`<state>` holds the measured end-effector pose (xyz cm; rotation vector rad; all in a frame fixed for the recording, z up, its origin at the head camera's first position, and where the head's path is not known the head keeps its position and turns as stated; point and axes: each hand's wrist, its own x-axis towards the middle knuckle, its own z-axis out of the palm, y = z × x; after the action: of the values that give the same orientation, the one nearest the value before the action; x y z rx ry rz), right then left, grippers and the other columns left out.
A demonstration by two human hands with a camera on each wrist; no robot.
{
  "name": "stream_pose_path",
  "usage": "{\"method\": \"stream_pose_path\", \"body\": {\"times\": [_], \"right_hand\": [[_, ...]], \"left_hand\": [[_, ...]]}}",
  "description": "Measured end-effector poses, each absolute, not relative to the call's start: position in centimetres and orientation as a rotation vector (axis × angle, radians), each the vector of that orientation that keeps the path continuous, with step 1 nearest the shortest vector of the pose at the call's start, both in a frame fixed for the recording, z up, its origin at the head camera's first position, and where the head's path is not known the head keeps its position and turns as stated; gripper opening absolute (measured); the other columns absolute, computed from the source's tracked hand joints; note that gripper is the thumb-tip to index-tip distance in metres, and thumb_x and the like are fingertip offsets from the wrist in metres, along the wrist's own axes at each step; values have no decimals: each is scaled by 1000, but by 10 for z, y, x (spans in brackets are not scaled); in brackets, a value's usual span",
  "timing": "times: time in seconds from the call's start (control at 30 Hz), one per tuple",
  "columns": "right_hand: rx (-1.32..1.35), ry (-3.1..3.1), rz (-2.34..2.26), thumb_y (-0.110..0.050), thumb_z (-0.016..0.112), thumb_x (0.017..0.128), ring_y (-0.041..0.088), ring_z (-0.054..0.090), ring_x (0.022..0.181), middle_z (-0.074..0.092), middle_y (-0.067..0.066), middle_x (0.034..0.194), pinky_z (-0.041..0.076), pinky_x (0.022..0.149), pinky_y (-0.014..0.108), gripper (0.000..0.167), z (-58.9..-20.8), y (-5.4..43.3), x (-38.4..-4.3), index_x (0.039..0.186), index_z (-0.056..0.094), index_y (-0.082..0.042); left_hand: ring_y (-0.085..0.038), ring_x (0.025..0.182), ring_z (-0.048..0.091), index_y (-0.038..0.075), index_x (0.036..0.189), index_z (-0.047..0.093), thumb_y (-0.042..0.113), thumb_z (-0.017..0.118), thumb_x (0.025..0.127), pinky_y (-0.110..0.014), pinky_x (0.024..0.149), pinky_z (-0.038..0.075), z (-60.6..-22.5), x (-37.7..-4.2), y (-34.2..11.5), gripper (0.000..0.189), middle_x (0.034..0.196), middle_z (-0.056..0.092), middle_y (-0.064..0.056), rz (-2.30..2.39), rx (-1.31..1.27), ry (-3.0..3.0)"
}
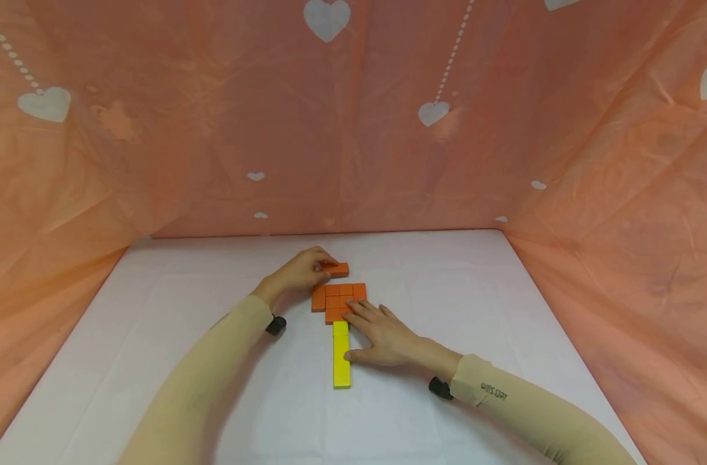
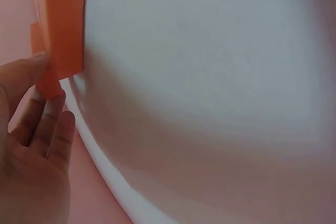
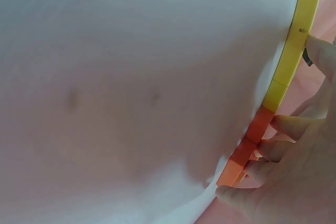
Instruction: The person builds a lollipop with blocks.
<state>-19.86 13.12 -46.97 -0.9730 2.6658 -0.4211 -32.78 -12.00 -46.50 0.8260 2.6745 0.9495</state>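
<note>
An orange block point(image 1: 339, 270) is pinched between the thumb and fingers of my left hand point(image 1: 299, 269), just beyond a flat group of orange blocks point(image 1: 332, 301). In the left wrist view the thumb presses on the held block point(image 2: 51, 83), and the left hand point(image 2: 39, 140) is seen from the palm side. My right hand point(image 1: 388, 337) lies with fingers spread, its fingertips on the right edge of the orange group. Its thumb touches the yellow strip point(image 1: 341, 361), which runs from the group toward me. The right wrist view shows the fingertips along the yellow strip point(image 3: 295, 40) and orange blocks point(image 3: 244, 153).
A white table surface point(image 1: 446, 278) surrounds the blocks. Orange-pink cloth with white hearts point(image 1: 341, 129) hangs behind the table and along both sides. Each wrist carries a small black device point(image 1: 276, 325).
</note>
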Motion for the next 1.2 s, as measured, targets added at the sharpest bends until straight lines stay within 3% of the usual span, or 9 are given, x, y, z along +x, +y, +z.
{"method": "stream_pose_path", "body": {"times": [0.33,0.63,0.97,1.2], "right_hand": [[-963,2664,-423,-57,64,97,30,16,160,19,5,173,16,126,61,83,-468,130,-198,162,38,-13],[-977,2669,-430,-56,66,97,32,17,159,20,7,173,18,125,62,83,-468,130,-198,161,39,-12],[-959,2656,-454,-57,65,97,30,15,160,19,5,173,16,126,61,82,-469,129,-197,162,38,-13],[-965,2662,-448,-57,65,97,31,16,159,19,5,173,17,125,61,82,-469,130,-198,161,39,-12]], "left_hand": [[-29,114,60,4,133,68,9,68,99,-45,104,52,-470,-331,-118,35,128,63,-11,923,832,2672],[-29,109,61,0,133,67,16,61,106,-45,100,53,-471,-332,-118,32,129,62,-17,971,776,2725],[-24,101,59,3,130,71,17,62,106,-40,93,54,-473,-332,-119,29,121,65,-11,990,770,2669],[-23,104,62,3,127,72,16,63,105,-40,96,55,-474,-332,-119,27,119,67,-10,973,788,2651]]}}
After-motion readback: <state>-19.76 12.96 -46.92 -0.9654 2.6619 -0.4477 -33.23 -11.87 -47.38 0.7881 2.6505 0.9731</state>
